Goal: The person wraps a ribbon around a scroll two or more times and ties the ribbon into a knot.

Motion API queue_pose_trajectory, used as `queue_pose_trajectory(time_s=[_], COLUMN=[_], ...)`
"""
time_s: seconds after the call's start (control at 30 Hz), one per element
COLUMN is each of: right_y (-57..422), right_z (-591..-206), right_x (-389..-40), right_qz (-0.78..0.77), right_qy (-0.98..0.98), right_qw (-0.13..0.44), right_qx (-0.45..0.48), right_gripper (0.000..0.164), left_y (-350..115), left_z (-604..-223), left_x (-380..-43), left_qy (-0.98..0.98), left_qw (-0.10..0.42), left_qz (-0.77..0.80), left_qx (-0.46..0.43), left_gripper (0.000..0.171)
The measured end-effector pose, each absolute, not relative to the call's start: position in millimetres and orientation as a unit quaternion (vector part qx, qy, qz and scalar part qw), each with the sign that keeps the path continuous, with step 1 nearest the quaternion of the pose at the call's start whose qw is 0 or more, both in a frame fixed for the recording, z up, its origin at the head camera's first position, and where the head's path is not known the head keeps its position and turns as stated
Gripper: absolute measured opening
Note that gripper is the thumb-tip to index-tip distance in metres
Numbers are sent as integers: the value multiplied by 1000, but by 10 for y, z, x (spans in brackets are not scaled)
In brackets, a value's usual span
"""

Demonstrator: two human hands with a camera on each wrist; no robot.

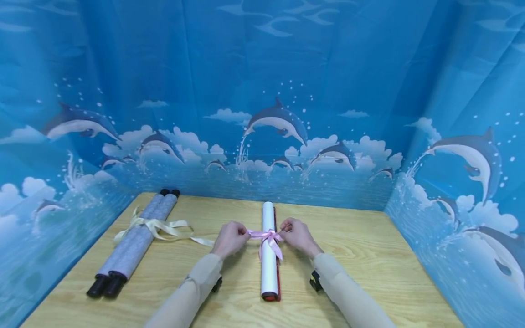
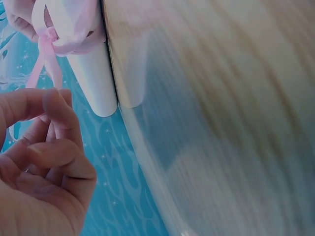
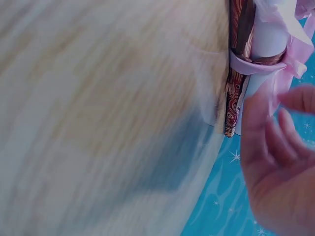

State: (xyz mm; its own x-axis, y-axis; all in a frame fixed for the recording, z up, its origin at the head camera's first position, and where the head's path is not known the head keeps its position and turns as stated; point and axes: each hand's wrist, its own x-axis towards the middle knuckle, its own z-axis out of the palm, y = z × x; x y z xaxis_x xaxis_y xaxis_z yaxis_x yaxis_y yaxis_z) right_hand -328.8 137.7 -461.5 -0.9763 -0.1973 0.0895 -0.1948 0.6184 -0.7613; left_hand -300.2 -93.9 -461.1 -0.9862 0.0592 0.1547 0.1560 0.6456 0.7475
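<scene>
A white paper roll (image 1: 269, 275) with a dark red patterned edge (image 3: 235, 105) lies lengthwise on the wooden table. Round its middle goes a pink satin ribbon (image 1: 270, 236), knotted in a bow on top with tails hanging down. From the left, my left hand (image 1: 231, 238) pinches one part of the ribbon between thumb and forefinger. My right hand (image 1: 298, 236) pinches the ribbon on the opposite side, close to the bow. In the left wrist view the bow's knot (image 2: 50, 34) shows above the thumb and fingers. Which loop or tail each hand has is hard to tell.
Two grey-blue rolls (image 1: 137, 241) with black end caps lie together at the table's left, tied by a cream ribbon (image 1: 157, 226) whose tail reaches toward my left hand. A blue dolphin-print curtain (image 1: 262, 54) surrounds the wooden table (image 1: 361, 269) at the back and sides.
</scene>
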Motion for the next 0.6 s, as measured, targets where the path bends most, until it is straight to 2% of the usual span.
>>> queue_pose_trajectory(time_s=[0.1,0.2,0.6], right_y=[1359,1351,1377], right_z=[-4622,-4627,-4630], right_x=[-3304,-3304,-3253], right_qz=[-415,-384,-437], right_qy=[896,908,897], right_qw=[16,3,2], right_qx=[-157,-170,-67], right_gripper=[20,9,8], left_y=[-921,-931,-1101], left_z=[-4609,-4611,-4605], left_x=[-3003,-2993,-2967], left_qy=[-904,-903,-913], left_qw=[56,49,39], left_qz=[-420,-423,-402], left_qx=[-63,-59,-59], left_gripper=[10,9,14])
